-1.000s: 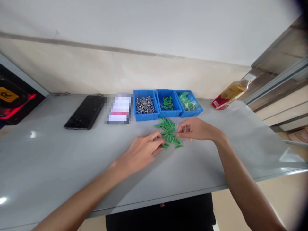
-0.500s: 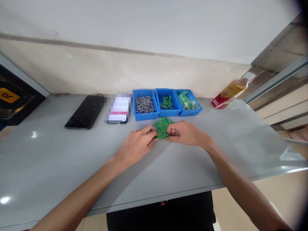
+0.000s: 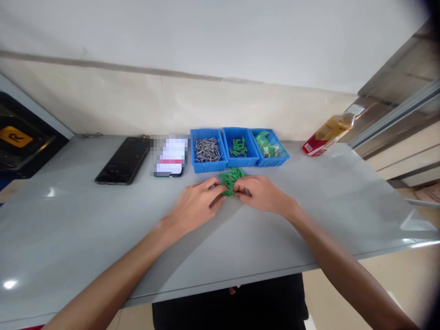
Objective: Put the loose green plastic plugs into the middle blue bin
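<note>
The left hand and right hand are close together on the worktop, fingers curled in from either side around a small, tight pile of green plastic wall plugs. The pile sits between the fingertips and partly under them; whether either hand has a single plug pinched cannot be told from this view. The work in hand appears to be gathering or sorting these loose plugs, and the next move seems to call for opening the fingers enough to free one piece. Just beyond the hands stand three blue plastic bins: one of steel nails, one of green plugs, and one of small green packets. Farther out past the left hand lie a black smartphone and a blurred object; past the right hand lies a red-and-yellow bottle.
</note>
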`<act>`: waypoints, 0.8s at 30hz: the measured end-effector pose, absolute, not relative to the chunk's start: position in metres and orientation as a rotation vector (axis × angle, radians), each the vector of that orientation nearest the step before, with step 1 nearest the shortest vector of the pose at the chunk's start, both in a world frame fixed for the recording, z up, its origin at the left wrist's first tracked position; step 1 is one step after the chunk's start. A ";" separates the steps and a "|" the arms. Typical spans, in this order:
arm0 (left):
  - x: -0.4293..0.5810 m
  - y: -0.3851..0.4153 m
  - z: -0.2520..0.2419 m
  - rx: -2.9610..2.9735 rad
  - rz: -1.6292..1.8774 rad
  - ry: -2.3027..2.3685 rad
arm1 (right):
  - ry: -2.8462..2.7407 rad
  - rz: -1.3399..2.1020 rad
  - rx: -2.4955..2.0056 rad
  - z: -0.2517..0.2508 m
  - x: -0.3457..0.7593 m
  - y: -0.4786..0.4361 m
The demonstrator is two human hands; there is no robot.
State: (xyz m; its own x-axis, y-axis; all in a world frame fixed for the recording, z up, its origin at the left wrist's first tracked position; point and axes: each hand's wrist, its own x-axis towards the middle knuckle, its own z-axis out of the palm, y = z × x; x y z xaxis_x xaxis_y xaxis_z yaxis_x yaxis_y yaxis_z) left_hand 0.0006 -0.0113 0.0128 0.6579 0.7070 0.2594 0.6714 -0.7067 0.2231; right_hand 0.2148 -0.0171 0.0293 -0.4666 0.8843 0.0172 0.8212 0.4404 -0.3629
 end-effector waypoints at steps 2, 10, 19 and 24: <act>0.001 -0.012 0.012 2.750 0.531 1.116 | -2.508 0.392 -1.488 0.030 0.213 -0.020; 0.004 -0.012 0.014 2.550 0.820 1.134 | -2.393 0.354 -1.342 0.029 0.209 -0.021; 0.002 -0.011 0.017 2.486 1.038 1.035 | -1.997 0.668 -1.121 0.022 0.202 -0.021; 0.002 -0.013 0.018 2.550 1.066 1.038 | -1.989 0.621 -1.067 0.016 0.203 -0.019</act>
State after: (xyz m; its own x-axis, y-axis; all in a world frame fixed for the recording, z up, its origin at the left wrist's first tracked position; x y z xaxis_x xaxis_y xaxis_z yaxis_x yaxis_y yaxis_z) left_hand 0.0020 -0.0129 0.0182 0.4964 0.6699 0.5521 0.5341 -0.7371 0.4141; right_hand 0.2026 -0.0186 0.0162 -0.3441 0.8474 0.4044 0.4666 0.5281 -0.7095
